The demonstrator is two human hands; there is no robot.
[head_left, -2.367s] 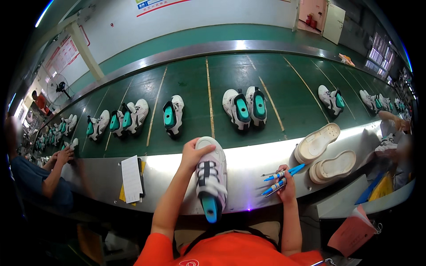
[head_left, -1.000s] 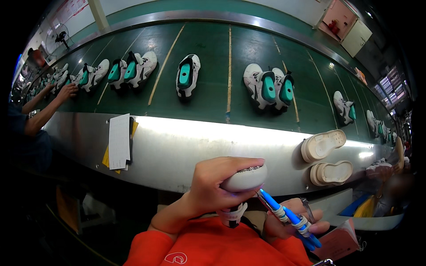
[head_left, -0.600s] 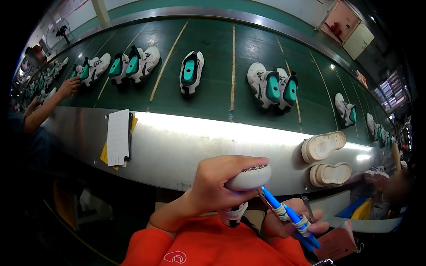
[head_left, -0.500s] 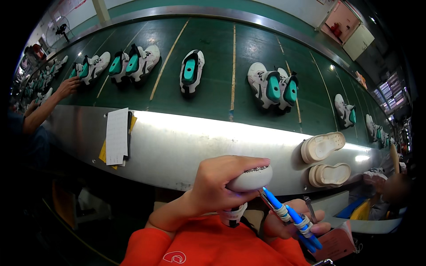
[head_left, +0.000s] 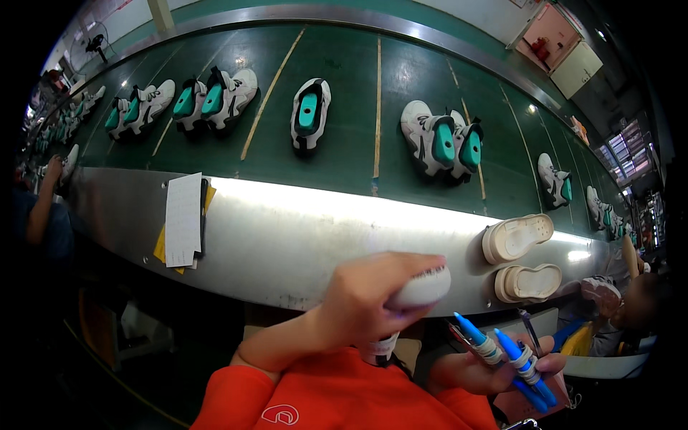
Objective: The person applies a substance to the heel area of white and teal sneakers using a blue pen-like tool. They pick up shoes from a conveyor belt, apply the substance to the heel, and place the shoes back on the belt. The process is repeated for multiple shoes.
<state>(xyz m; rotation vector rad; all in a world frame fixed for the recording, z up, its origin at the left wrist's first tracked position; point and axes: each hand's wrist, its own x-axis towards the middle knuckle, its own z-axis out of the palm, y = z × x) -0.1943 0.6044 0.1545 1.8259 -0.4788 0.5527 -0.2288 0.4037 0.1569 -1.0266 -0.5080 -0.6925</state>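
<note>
My left hand (head_left: 358, 297) is closed around a white shoe (head_left: 424, 288), held in front of my chest with its rounded toe facing right; a dark patterned patch shows by my fingertips. The rest of the shoe is mostly hidden behind the hand. My right hand (head_left: 469, 374) is closed on blue pens (head_left: 512, 347) with pale bands wound round their barrels, tips pointing up and left. A thin dark stick also rises from that hand. Pens and shoe are apart.
A metal ledge (head_left: 315, 244) borders the green conveyor (head_left: 351, 86), which carries white shoes with teal lasts (head_left: 308, 111). Two cream soles (head_left: 529, 282) lie on the ledge's right, papers (head_left: 183, 218) on its left. At far left, a co-worker's hand (head_left: 54, 168) touches a shoe.
My right hand has moved right with the pens, away from the shoe. My left hand and the shoe have shifted slightly right. The co-worker's hand has left the shoes on the conveyor.
</note>
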